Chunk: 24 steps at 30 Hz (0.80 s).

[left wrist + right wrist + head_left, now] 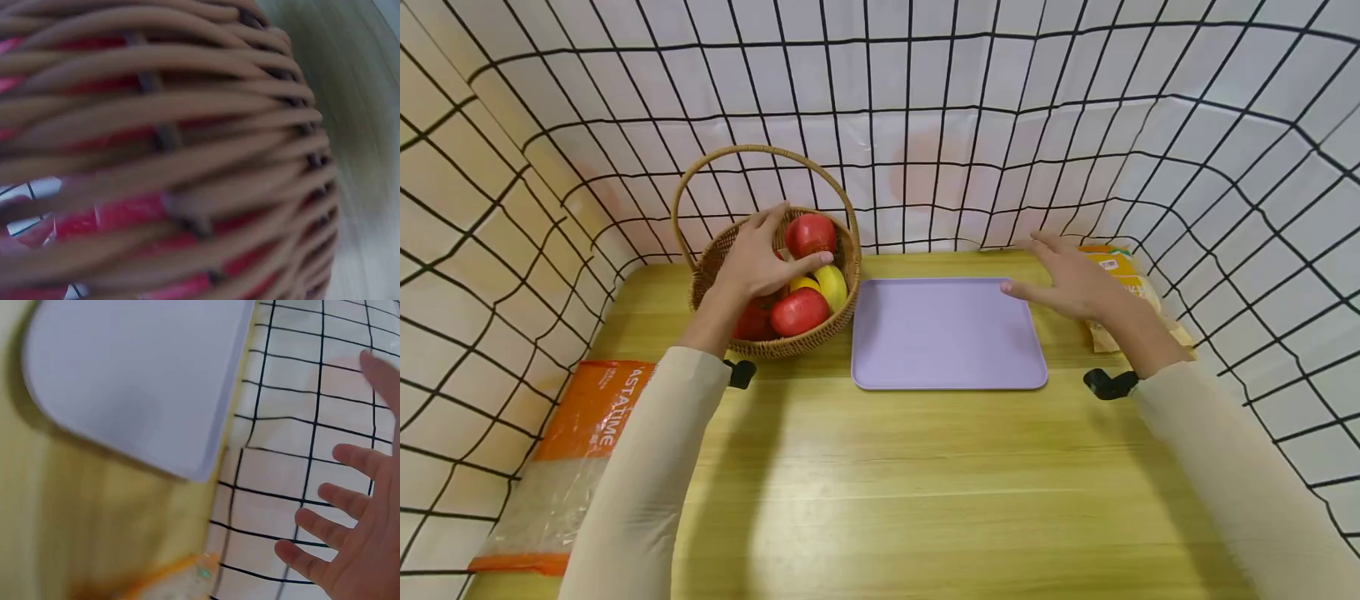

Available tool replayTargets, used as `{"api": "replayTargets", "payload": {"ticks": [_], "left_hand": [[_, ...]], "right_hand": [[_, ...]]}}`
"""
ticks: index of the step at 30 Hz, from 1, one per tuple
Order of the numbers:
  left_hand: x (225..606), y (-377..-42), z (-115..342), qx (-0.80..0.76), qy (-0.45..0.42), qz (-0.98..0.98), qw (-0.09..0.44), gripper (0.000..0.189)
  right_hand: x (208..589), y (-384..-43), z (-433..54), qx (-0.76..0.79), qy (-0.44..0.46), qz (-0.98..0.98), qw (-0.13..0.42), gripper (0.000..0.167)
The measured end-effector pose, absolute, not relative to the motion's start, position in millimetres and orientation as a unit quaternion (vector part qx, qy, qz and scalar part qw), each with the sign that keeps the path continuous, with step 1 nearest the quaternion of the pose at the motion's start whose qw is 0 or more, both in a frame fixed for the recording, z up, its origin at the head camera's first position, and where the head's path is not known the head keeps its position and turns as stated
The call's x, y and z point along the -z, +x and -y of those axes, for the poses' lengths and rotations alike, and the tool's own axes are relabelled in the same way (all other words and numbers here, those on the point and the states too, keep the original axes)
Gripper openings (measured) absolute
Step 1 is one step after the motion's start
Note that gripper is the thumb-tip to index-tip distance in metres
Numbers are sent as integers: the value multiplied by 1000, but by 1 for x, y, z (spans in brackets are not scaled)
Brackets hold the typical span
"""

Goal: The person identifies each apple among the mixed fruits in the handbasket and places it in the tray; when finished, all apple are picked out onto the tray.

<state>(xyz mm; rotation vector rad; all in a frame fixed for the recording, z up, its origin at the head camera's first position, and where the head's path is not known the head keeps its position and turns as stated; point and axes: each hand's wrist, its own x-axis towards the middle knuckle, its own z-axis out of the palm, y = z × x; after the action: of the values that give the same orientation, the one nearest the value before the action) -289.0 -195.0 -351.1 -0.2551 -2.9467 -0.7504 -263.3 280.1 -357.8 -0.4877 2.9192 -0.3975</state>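
Over the left part of a wicker basket (797,343), my left hand (758,260) reaches in with thumb and fingers spread, beside a red apple (810,235). Another red apple (800,312) and a yellow banana (832,288) lie in the basket, and the hand partly hides more red fruit. The left wrist view is filled by the basket's weave (162,119), with red showing through its gaps. My right hand (1071,279) hovers past the right end of a lilac tray (947,333). Its fingers (356,503) are spread and hold nothing.
An orange and clear plastic bag (587,417) lies flat at the left table edge. Behind the right hand is a yellow packet (1123,271). Black-gridded white cloth (917,167) walls the back and both sides; the basket's tall handle (760,150) arches above its rim.
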Motion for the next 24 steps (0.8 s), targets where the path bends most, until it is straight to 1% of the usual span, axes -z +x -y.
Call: {"api": "replayTargets", "payload": {"ticks": [5, 10, 13, 20, 24], "left_hand": [[351, -290, 191, 287, -56, 955, 54, 115], [352, -293, 187, 309, -36, 948, 67, 113], [352, -296, 183, 325, -31, 942, 69, 111], [351, -305, 175, 339, -31, 939, 49, 104], [353, -307, 171, 320, -26, 946, 40, 101]], "right_hand": [[384, -250, -280, 186, -160, -968, 53, 84], [410, -234, -282, 251, -140, -957, 44, 71], [425, -227, -284, 265, -130, -955, 35, 66], [452, -218, -290, 294, -116, -949, 19, 49], [463, -215, -293, 308, -100, -946, 14, 45]]}}
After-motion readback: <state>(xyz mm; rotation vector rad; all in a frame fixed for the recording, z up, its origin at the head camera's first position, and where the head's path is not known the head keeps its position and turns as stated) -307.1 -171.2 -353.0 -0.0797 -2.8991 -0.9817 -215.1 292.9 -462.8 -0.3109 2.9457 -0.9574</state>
